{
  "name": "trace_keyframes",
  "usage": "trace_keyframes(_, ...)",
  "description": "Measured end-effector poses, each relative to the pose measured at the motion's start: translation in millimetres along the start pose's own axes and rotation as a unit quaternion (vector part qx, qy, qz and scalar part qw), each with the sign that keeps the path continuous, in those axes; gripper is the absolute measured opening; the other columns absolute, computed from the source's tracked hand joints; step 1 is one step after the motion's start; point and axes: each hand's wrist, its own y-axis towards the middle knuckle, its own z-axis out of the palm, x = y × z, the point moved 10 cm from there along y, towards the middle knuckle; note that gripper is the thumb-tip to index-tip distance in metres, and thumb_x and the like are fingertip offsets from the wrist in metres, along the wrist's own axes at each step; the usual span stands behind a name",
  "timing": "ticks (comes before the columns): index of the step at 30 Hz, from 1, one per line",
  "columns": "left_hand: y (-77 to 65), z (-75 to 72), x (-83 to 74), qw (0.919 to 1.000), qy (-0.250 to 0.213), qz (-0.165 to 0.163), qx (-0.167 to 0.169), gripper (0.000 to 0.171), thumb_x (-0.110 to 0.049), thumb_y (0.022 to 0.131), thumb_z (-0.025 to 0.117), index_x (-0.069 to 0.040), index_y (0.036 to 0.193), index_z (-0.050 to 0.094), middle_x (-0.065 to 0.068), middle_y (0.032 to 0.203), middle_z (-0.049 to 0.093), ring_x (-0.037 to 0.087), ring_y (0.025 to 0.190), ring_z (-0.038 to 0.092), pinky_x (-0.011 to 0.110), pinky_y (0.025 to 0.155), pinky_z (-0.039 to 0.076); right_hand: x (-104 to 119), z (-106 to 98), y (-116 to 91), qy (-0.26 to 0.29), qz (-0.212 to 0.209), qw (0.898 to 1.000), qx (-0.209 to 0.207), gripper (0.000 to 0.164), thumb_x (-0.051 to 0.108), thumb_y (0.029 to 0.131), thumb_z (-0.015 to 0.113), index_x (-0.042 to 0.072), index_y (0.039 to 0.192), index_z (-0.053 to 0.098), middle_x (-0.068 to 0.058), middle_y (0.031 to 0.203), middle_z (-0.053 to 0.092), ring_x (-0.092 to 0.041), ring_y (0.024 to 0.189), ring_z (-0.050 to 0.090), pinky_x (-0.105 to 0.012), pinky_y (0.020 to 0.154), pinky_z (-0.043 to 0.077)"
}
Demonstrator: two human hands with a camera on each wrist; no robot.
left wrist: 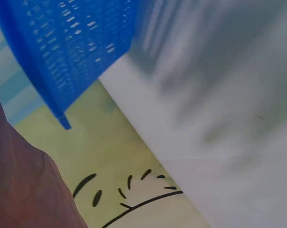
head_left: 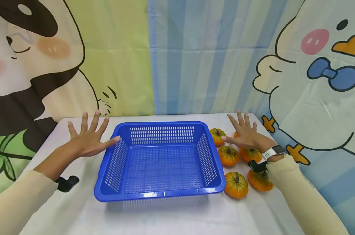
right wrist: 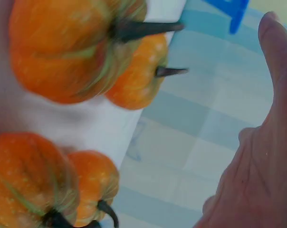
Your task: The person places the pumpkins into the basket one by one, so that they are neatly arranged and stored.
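Observation:
A blue plastic basket with slotted walls stands in the middle of the white table, and nothing lies inside it. My left hand is spread wide beside its left wall, the thumb overlapping the rim in the head view. On the other side, my right hand hovers with fingers splayed over several orange pumpkins. Neither hand holds anything. In the right wrist view, pumpkins with dark stems appear beside the right hand. The left wrist view shows the basket wall close to the left hand.
The white tablecloth covers the table. Behind it hangs a cartoon-printed curtain with a panda on the left and a white bird on the right. A white watch and a dark strap piece are on the right wrist.

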Motion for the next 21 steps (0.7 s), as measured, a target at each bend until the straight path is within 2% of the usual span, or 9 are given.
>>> trace_keyframes(5, -13.1, -1.6, -12.8, 0.9997, -0.003, 0.024, -0.009, 0.105, -0.076, 0.087, 0.035, 0.000, 0.154, 0.008, 0.023, 0.154, -0.025, 0.043, 0.135, -0.032, 0.071, 0.092, -0.028, 11, 1, -5, 0.041, -0.039, 0.998, 0.016, 0.097, 0.064, 0.084, 0.059, 0.012, 0.156, 0.021, -0.024, 0.159, -0.004, -0.050, 0.142, -0.008, -0.072, 0.104, -0.009)
trace_keyframes(9, -26.5, 3.3, -21.7, 0.9990, -0.017, 0.040, -0.007, 0.105, -0.073, 0.088, 0.039, 0.003, 0.154, 0.008, 0.022, 0.155, -0.024, 0.042, 0.137, -0.029, 0.069, 0.095, -0.027, 15, 2, -9, 0.070, -0.053, 0.996, 0.016, 0.087, 0.060, 0.084, 0.064, 0.009, 0.150, 0.038, -0.024, 0.159, 0.010, -0.050, 0.142, 0.010, -0.074, 0.104, 0.011)
trace_keyframes(12, -34.8, 6.6, -29.7, 0.9980, -0.032, 0.054, -0.007, 0.104, -0.071, 0.089, 0.040, 0.004, 0.153, 0.007, 0.022, 0.156, -0.023, 0.044, 0.139, -0.025, 0.068, 0.097, -0.026, 14, 4, -14, 0.102, -0.051, 0.993, 0.016, 0.081, 0.054, 0.086, 0.067, 0.007, 0.147, 0.043, -0.023, 0.156, 0.023, -0.050, 0.140, 0.019, -0.073, 0.101, 0.022)
trace_keyframes(15, -43.5, 7.7, -37.4, 0.9959, -0.057, 0.070, -0.011, 0.104, -0.067, 0.090, 0.043, 0.006, 0.153, 0.005, 0.024, 0.156, -0.020, 0.044, 0.140, -0.022, 0.066, 0.100, -0.024, 14, 9, -19, 0.136, -0.057, 0.989, 0.020, 0.075, 0.049, 0.088, 0.068, 0.005, 0.145, 0.045, -0.024, 0.151, 0.034, -0.050, 0.137, 0.027, -0.072, 0.100, 0.026)
trace_keyframes(21, -62.1, 8.3, -51.4, 0.9887, -0.107, 0.105, -0.008, 0.104, -0.059, 0.091, 0.052, 0.004, 0.152, -0.004, 0.023, 0.157, -0.020, 0.038, 0.141, -0.024, 0.064, 0.107, -0.015, 13, 22, -24, 0.172, -0.057, 0.983, 0.039, 0.075, 0.049, 0.088, 0.068, 0.006, 0.145, 0.045, -0.023, 0.146, 0.042, -0.050, 0.131, 0.036, -0.069, 0.098, 0.033)
